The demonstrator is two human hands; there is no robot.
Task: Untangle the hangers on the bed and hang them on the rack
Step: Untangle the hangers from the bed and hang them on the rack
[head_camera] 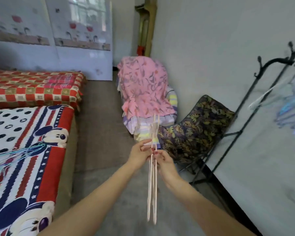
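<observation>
Your left hand (140,151) and right hand (163,159) both pinching pale pink hangers (152,184) edge-on over the floor, between bed (24,142) and rack (255,99), blurred hangers on rack, no legible writing.

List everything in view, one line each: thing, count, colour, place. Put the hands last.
pink hangers: small bunch, count unclear, pale pink, held edge-on between both hands at centre
tangled hangers: count unclear, teal and blue, on the near bed at left
near bed: one, red, white and navy cartoon cover, left foreground
far bed: one, red and tan checked cover, left background
rack: one, black metal, against the right wall
hung hangers: several, white and pale blue, blurred, on the rack
folding chair: one, dark leaf print, beside the rack
pink cloth: one, draped over something by the wall
left hand: pinching the pink hangers
right hand: gripping the pink hangers
</observation>
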